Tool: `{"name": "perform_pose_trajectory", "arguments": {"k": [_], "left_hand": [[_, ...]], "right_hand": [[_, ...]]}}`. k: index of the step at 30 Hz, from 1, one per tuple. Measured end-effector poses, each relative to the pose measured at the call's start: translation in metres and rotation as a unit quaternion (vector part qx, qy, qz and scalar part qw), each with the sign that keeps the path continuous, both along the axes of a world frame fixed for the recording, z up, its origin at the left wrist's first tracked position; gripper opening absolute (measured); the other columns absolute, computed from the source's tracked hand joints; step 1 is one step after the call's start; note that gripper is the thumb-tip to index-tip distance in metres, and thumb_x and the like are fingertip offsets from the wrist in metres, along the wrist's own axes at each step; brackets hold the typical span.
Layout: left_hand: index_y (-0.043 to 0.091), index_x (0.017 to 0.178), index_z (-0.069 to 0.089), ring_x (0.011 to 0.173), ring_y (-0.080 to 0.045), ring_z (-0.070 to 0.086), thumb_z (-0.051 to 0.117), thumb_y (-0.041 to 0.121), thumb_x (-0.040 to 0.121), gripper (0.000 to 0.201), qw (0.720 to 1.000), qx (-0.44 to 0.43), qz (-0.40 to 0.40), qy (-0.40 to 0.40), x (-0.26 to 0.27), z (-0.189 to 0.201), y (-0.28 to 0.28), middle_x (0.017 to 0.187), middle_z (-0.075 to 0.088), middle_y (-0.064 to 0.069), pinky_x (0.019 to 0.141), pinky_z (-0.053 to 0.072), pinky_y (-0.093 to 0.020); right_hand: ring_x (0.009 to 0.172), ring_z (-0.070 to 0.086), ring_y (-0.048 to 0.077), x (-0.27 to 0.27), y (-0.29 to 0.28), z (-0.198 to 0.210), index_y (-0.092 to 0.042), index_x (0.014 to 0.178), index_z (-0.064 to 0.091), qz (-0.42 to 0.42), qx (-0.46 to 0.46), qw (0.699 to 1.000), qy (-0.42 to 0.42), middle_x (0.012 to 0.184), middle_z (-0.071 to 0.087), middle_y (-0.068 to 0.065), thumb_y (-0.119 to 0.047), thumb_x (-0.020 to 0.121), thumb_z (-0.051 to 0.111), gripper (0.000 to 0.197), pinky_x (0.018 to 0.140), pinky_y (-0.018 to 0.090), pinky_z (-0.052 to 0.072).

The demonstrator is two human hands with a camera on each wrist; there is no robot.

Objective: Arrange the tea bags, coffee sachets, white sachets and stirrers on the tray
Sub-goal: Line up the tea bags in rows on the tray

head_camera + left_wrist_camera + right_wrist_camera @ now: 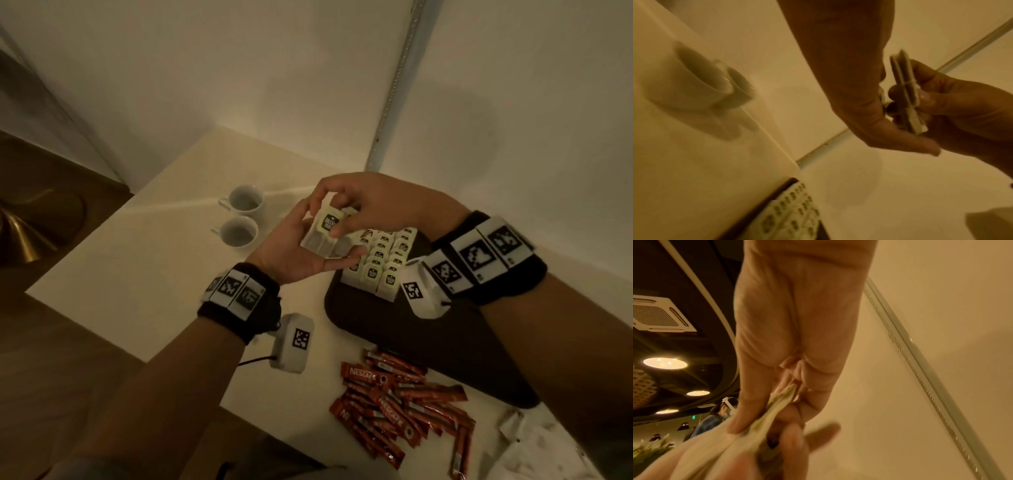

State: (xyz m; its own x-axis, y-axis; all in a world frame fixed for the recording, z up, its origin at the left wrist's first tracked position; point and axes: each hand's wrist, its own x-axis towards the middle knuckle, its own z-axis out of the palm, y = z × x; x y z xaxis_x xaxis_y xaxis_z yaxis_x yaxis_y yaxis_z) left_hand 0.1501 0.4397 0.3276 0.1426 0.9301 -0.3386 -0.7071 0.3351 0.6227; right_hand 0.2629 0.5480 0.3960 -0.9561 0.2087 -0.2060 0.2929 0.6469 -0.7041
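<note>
Both hands meet above the far end of the dark tray [428, 339]. My left hand [294, 250] is palm up, and its straight fingers support a small stack of tea bags [320, 236] from below. From above, my right hand [363, 205] pinches those tea bags [904, 92] between thumb and fingertips; the right wrist view shows the same tea bags [777, 408] in the pinch. Several rows of tea bags [380, 265] stand on the tray's far part. A pile of red coffee sachets [404, 401] lies on the table in front of the tray. White sachets [534, 442] lie at the lower right.
Two white cups [246, 199] [238, 231] stand on the table left of the tray. The table [164, 274] sits in a wall corner, with its left edge close by. A metal rail [394, 102] runs up the wall behind.
</note>
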Motion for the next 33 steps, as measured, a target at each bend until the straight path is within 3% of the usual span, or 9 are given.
{"name": "perform_pose_trajectory", "arguments": {"k": [3,6,9,13,18,20,22,25,33], "left_hand": [[0.019,0.099,0.071,0.075,-0.024,0.067,0.026,0.065,0.093,0.065,0.999,0.018,-0.029,-0.013,0.008,0.013,0.016,0.092,0.069,-0.01,0.063,0.057,-0.029],[0.016,0.09,0.073,0.072,-0.019,0.062,0.025,0.071,0.089,0.073,0.998,0.036,-0.045,-0.03,0.014,0.016,0.026,0.086,0.066,-0.006,0.061,0.054,-0.026],[0.013,0.089,0.071,0.072,-0.017,0.061,0.031,0.073,0.083,0.072,0.998,0.034,-0.05,-0.03,0.018,0.014,0.032,0.086,0.064,-0.005,0.063,0.054,-0.025],[0.014,0.099,0.064,0.068,-0.013,0.059,0.061,0.059,0.076,0.051,0.997,0.048,-0.032,-0.054,0.018,0.015,0.041,0.083,0.059,-0.003,0.06,0.054,-0.024],[0.011,0.099,0.065,0.062,-0.01,0.05,0.091,0.039,0.053,0.06,0.989,0.08,-0.003,-0.124,0.02,0.02,0.05,0.075,0.052,0.0,0.052,0.049,-0.02],[0.014,0.095,0.067,0.056,-0.005,0.044,0.091,0.031,0.056,0.049,0.989,0.115,0.053,-0.082,0.027,0.028,0.055,0.068,0.05,0.004,0.045,0.043,-0.015],[0.019,0.098,0.062,0.053,-0.003,0.043,0.081,0.018,0.071,0.033,0.978,0.146,0.139,0.06,0.034,0.04,0.06,0.068,0.054,0.006,0.044,0.039,-0.014],[0.019,0.091,0.062,0.056,-0.005,0.047,0.066,0.007,0.084,0.015,0.936,0.186,0.213,0.21,0.04,0.059,0.064,0.076,0.057,0.001,0.05,0.042,-0.018],[0.016,0.092,0.061,0.06,-0.008,0.057,0.063,0.007,0.085,0.012,0.926,0.24,0.209,0.201,0.045,0.079,0.066,0.08,0.067,0.002,0.052,0.046,-0.019]], "right_hand": [[0.068,0.061,0.018,0.007,0.008,0.012,-0.021,0.108,0.06,-0.019,-0.008,0.999,0.028,0.097,0.067,0.009,-0.014,0.086,0.067,0.024,0.055,0.034,0.054],[0.079,0.063,0.032,0.014,0.014,0.016,-0.018,0.108,0.065,-0.071,-0.014,0.995,0.069,0.104,0.062,0.015,-0.017,0.087,0.065,0.021,0.069,0.043,0.057],[0.08,0.067,0.008,0.023,0.02,0.021,-0.014,0.107,0.064,-0.123,-0.018,0.986,0.108,0.089,0.07,0.005,-0.014,0.083,0.07,0.024,0.079,0.027,0.054],[0.075,0.067,0.008,0.034,0.027,0.042,-0.011,0.098,0.068,-0.171,-0.021,0.976,0.13,0.084,0.072,0.005,-0.011,0.081,0.07,0.017,0.079,0.027,0.053],[0.076,0.066,0.013,0.04,0.034,0.076,-0.016,0.093,0.068,-0.193,0.043,0.967,0.161,0.089,0.071,0.008,-0.015,0.084,0.068,0.009,0.065,0.021,0.053],[0.079,0.067,0.025,0.042,0.037,0.087,-0.016,0.093,0.069,-0.203,0.068,0.959,0.186,0.092,0.069,0.011,-0.016,0.084,0.068,0.009,0.064,0.027,0.057],[0.077,0.068,0.029,0.044,0.038,0.095,-0.014,0.096,0.07,-0.206,0.094,0.952,0.205,0.089,0.07,0.01,-0.017,0.083,0.069,0.013,0.068,0.034,0.058],[0.076,0.069,0.021,0.048,0.037,0.107,-0.012,0.098,0.07,-0.202,0.111,0.948,0.22,0.084,0.07,0.001,-0.018,0.083,0.07,0.016,0.071,0.034,0.058],[0.072,0.061,-0.001,0.045,0.031,0.124,-0.019,0.098,0.07,-0.209,0.222,0.921,0.242,0.081,0.064,-0.01,-0.025,0.082,0.071,0.017,0.062,0.008,0.046]]}}
